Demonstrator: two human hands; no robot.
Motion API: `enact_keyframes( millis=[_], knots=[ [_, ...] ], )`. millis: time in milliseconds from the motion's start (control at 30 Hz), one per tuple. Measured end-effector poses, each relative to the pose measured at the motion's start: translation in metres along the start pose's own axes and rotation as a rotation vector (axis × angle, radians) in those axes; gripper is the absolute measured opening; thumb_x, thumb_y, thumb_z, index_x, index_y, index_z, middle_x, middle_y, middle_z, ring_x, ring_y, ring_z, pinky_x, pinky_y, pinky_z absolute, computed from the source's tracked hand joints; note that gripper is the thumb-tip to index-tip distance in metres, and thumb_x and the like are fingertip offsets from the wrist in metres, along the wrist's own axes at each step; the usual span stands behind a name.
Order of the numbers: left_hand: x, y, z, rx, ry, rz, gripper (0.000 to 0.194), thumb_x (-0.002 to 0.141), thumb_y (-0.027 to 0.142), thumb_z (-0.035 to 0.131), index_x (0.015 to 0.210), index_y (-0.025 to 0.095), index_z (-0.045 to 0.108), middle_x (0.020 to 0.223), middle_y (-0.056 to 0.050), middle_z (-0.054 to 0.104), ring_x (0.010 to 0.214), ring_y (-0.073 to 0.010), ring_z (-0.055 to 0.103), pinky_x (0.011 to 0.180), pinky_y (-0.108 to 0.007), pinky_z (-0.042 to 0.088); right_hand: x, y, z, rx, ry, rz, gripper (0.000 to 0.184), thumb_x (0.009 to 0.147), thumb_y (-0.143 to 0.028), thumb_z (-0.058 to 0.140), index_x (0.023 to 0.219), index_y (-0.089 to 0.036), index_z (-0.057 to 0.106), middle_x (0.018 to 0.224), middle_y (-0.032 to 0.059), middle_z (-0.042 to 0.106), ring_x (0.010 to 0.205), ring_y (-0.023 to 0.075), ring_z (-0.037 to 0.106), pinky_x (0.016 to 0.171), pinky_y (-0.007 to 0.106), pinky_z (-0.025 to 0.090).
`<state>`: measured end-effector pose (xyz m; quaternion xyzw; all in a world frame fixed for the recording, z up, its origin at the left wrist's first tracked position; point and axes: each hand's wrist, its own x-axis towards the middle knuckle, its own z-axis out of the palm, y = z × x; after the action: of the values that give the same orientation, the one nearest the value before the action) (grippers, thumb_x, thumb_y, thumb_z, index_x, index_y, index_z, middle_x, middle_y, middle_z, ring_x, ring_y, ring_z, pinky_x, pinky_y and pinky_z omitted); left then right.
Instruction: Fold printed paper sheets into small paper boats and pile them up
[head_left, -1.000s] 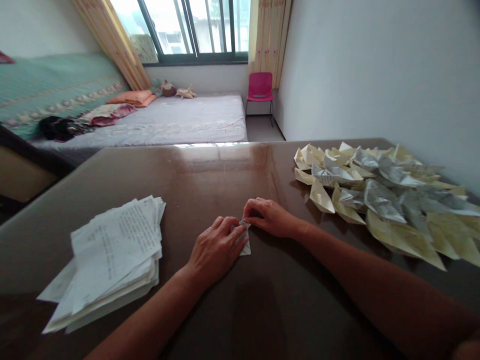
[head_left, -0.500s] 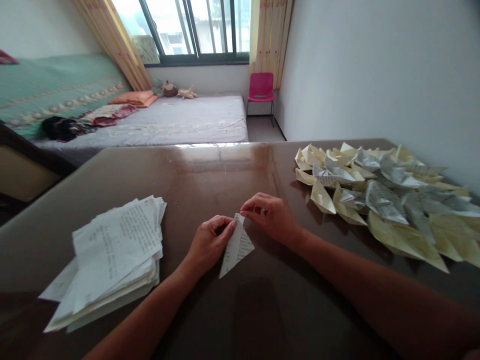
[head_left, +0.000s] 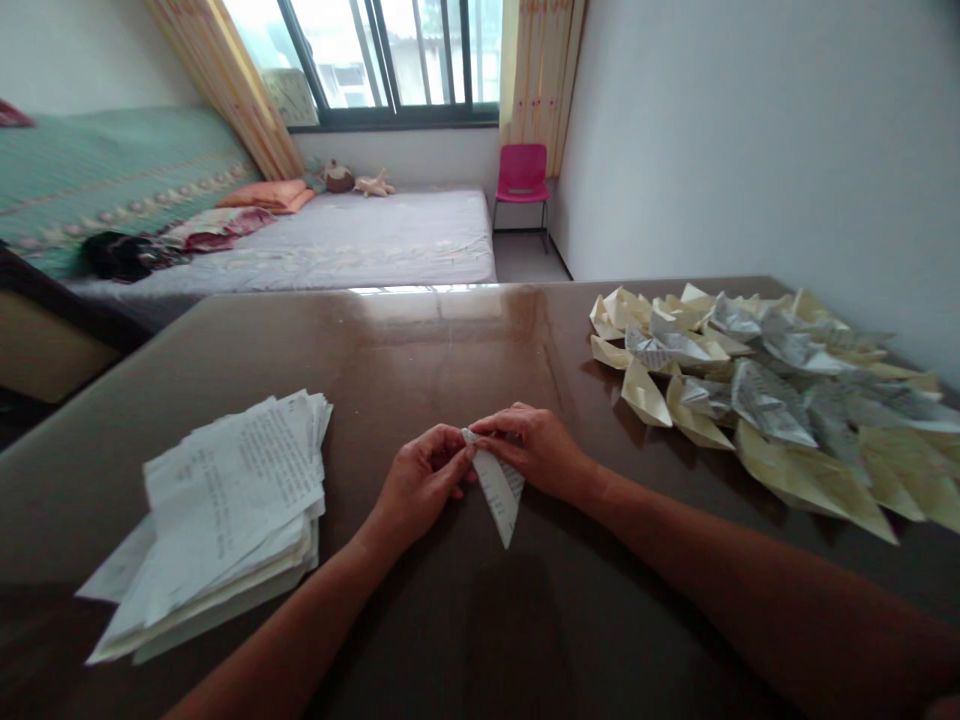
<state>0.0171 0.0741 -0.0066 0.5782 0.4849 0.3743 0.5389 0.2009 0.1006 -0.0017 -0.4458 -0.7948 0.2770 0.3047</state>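
Between my hands is a small folded piece of printed paper (head_left: 501, 490), a narrow pointed shape with its sharp tip toward me. My left hand (head_left: 424, 475) pinches its upper corner between thumb and fingers. From the other side, my right hand (head_left: 536, 445) grips the same upper end, thumb and fingertips close to the left thumb. The right fingers cover part of the paper's upper edge. Both hands are just over the brown table (head_left: 420, 370), and I cannot tell whether the paper touches it.
A stack of printed sheets (head_left: 225, 500) lies at the left. Many folded paper boats (head_left: 772, 400), cream and white, crowd the right side by the wall. Beyond the table are a bed (head_left: 405, 235) and a pink chair (head_left: 523, 175).
The folded paper has swung round, its lower tip now pointing down and right instead of down and left. My right hand has moved slightly down and left and now grips the upper end.
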Motion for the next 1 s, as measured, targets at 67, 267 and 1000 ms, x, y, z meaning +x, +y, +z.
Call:
enact_keyframes(
  millis=[67, 267, 1000],
  knots=[
    [-0.0006, -0.0005, 0.0007, -0.028, 0.000, 0.001, 0.026, 0.081, 0.039, 0.063, 0.089, 0.015, 0.057, 0.065, 0.001, 0.061, 0.060, -0.0108, 0.059, 0.046, -0.017, 0.047, 0.0003, -0.0001, 0.0008, 0.062, 0.002, 0.013, 0.018, 0.086, -0.031, 0.061, 0.099, -0.028, 0.073, 0.093, 0.0008, 0.073, 0.084, 0.0156, 0.063, 0.075, 0.027, 0.048],
    [-0.0018, 0.0021, 0.0029, -0.067, 0.015, -0.039, 0.026, 0.080, 0.038, 0.065, 0.084, 0.014, 0.056, 0.069, -0.001, 0.065, 0.063, -0.0117, 0.064, 0.054, -0.020, 0.053, -0.0004, -0.0008, 0.0025, 0.227, -0.039, 0.048, 0.017, 0.086, -0.029, 0.060, 0.093, -0.022, 0.073, 0.086, 0.0007, 0.074, 0.075, 0.0128, 0.065, 0.069, 0.023, 0.048],
    [-0.0048, 0.0071, -0.0051, 0.295, 0.041, 0.106, 0.023, 0.087, 0.035, 0.052, 0.076, 0.016, 0.055, 0.059, 0.003, 0.054, 0.056, -0.0097, 0.049, 0.055, -0.021, 0.038, 0.0013, 0.0000, -0.0031, -0.012, -0.142, -0.110, 0.024, 0.091, -0.032, 0.053, 0.073, -0.017, 0.062, 0.070, 0.0006, 0.061, 0.071, 0.0116, 0.054, 0.065, 0.022, 0.037]
  ],
)
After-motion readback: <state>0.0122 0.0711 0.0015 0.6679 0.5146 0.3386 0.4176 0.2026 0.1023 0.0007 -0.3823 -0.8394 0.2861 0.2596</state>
